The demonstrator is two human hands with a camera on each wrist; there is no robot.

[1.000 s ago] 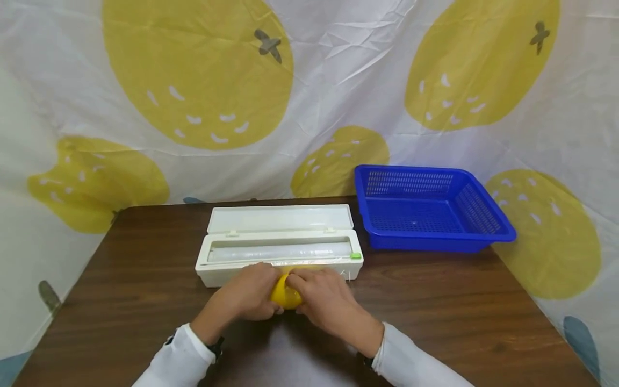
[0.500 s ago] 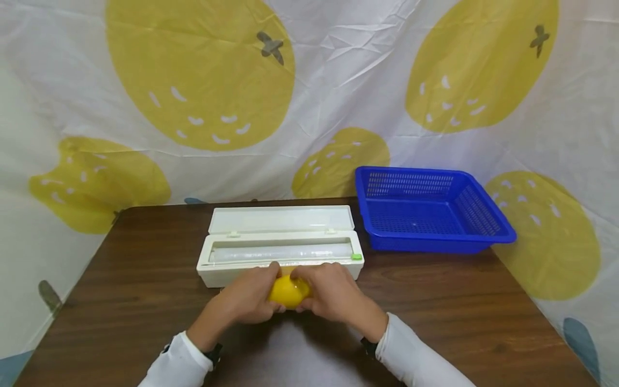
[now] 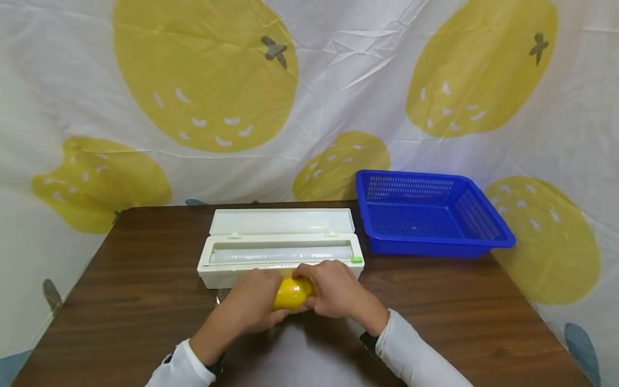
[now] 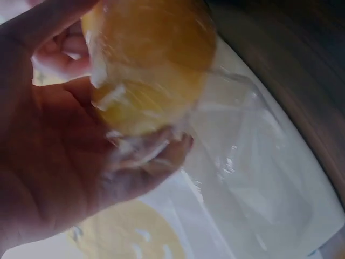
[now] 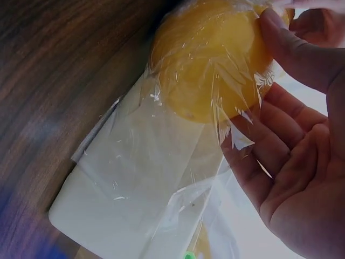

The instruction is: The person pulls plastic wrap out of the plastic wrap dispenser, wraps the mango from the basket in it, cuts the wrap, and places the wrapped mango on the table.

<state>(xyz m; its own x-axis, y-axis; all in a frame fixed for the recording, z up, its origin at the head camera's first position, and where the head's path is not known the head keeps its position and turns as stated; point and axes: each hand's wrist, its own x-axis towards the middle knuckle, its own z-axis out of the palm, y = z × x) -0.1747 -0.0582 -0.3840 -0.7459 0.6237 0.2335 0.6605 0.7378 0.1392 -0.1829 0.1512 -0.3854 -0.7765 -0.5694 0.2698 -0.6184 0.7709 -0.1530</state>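
Note:
Both hands hold a yellow lemon (image 3: 293,293) in front of a white cling film dispenser (image 3: 224,278). Clear cling film (image 5: 215,86) lies wrinkled over the fruit, and loose film hangs beside it against the dispenser in both wrist views. My left hand (image 3: 253,301) grips the lemon's left side, its fingers reaching round it in the left wrist view. From the right, my right hand (image 3: 333,290) pinches it, thumb on top and fingers beneath. The dispenser's lid (image 3: 282,221) is tipped back, with the film roll (image 3: 282,253) visible inside.
A blue perforated basket (image 3: 437,244) stands at the back right of the dark wooden table (image 3: 450,312). Behind the table hangs a white cloth (image 3: 217,177) printed with yellow fruit. A green slider (image 3: 357,259) sits at the dispenser's right end.
The lemon has turned in my hands and shifted slightly right, with more of its surface showing between the fingers. A bit of film now shows left of my left hand. Dispenser and basket stay put.

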